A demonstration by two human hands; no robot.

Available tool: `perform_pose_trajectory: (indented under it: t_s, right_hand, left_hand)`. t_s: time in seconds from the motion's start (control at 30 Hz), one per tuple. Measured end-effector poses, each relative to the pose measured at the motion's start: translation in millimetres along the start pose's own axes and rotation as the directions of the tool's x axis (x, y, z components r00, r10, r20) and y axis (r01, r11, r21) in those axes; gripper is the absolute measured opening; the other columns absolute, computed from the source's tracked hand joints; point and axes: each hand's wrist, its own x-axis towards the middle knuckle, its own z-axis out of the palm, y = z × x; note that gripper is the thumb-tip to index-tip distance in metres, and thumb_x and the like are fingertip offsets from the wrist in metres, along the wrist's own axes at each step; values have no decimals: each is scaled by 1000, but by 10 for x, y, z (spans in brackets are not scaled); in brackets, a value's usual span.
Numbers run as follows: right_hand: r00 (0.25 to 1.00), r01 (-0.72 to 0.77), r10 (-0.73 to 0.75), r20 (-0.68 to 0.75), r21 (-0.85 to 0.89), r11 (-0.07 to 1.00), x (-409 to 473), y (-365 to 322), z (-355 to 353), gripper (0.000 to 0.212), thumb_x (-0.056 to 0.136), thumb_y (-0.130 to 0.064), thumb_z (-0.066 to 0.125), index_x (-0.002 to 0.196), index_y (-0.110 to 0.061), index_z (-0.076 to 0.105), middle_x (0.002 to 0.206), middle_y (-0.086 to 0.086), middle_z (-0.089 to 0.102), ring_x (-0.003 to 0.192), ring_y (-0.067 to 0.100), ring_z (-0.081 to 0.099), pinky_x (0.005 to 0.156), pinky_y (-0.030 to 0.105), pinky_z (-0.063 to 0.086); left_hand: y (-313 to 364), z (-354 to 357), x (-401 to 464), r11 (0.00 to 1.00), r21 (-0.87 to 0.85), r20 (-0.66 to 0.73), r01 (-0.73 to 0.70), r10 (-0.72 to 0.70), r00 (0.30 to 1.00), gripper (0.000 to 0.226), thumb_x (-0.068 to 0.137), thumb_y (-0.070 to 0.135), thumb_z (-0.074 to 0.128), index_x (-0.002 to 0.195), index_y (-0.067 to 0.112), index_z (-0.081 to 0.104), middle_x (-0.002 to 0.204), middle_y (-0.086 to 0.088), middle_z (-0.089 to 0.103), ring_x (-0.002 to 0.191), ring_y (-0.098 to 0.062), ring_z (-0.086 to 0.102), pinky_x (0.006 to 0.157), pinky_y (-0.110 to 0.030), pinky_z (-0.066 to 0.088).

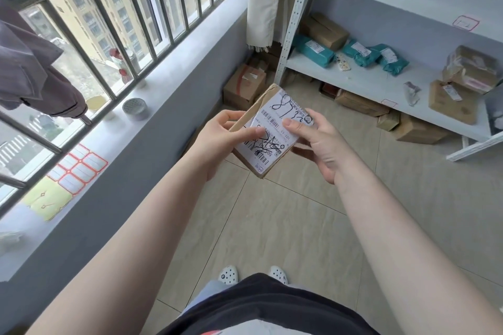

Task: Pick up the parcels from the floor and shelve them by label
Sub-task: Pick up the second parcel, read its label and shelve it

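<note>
Left hand [217, 138]: forearm reaches forward from lower left; palm cups the parcel's left edge, thumb pressed flat on the label, fingers wrapped behind; closed on the parcel
Right hand [324, 144]: forearm comes in from lower right; thumb lies on the label's right half, fingers curl under the far side; likewise clamped on the parcel
Parcel [268, 130]: small brown cardboard box, held in the air between both hands at chest level above the tiled floor [272, 225], tilted with label face up
Shipping label [275, 127]: white, covers most of the top face; handwritten black marker digits — seemingly "8" and "22", upside down to the viewer; printed "101-13" and barcodes; black scribble over the lower part; the rest too small to read
Shelf unit [353, 81]: white metal, right of the hands; pink-bordered tags on shelf edges, handwriting not legible
Shelved stock: teal mailer bags [313, 52], brown boxes [324, 31]; more brown boxes on the right end
Floor stock: carton with red print [243, 86] by the wall; further cartons under the shelf
Window sill [114, 130]: sheet of red-bordered blank stickers [79, 168] — beside it a round tin [135, 108]
</note>
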Motion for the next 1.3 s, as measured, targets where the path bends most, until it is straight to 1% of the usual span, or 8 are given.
perform_pose_trajectory:
  t_s: [0.1,0.33,0.53,0.7,0.83,0.93,1.1,1.3]
  right_hand:
    - [998,19,-15,55,-74,997,23,-64,-58,80,73,-25,82,142,-17,42,121,5,67,100,16,69,96,37,53]
    - [994,4,1,110,-45,999,-16,-83,-46,12,83,-23,72,92,-17,70,73,-8,75,65,4,69,62,19,57]
    - [998,-58,55,29,81,995,-56,20,49,16,83,-27,72,96,-19,69,79,-5,75,75,11,69,82,31,56]
    - [995,-89,99,-14,316,945,-115,71,166,20,84,-27,69,102,-18,71,93,3,75,86,17,69,88,35,54]
    - [994,-83,104,-35,372,925,-153,128,224,37,84,-28,70,119,-14,68,109,8,75,94,19,70,93,37,52]
    - [995,-87,100,-26,317,944,-162,175,186,45,83,-28,71,126,-15,64,115,7,73,100,21,70,98,44,49]
    - [998,20,-16,-58,72,997,-86,148,-35,90,75,-21,80,149,-23,30,131,9,59,109,18,64,94,35,52]
    - [993,107,-100,60,-125,986,-116,49,-126,78,67,-28,84,137,-19,52,121,10,67,102,19,70,75,27,55]
  left_hand:
    - [26,-34,11,998,66,53,-19,16,998,52,71,23,87,118,18,66,99,0,78,77,-10,77,67,-22,60]
    - [52,-50,68,997,61,22,-49,47,999,55,67,42,87,117,26,72,96,4,80,89,-16,77,91,-36,58]
    - [43,-2,119,999,-39,-95,-35,31,995,67,68,43,86,127,21,63,107,-1,76,95,-18,74,91,-37,58]
    - [-3,116,115,990,-122,-82,77,-87,993,117,48,61,89,147,27,37,127,-3,68,108,-21,71,96,-49,53]
    - [-54,170,104,970,-225,-106,93,-119,987,104,54,48,91,141,18,41,122,-6,70,104,-22,72,88,-41,57]
    - [-15,103,106,973,-224,-64,56,-72,995,88,58,35,93,132,11,52,111,-10,76,94,-23,77,77,-36,62]
    - [149,-6,30,1000,-18,-16,-25,25,1000,65,63,13,92,120,13,62,108,-8,76,94,-19,74,91,-39,59]
    - [203,92,-14,989,-9,-45,-149,149,988,85,66,20,90,141,19,51,114,0,72,103,-13,70,97,-36,56]
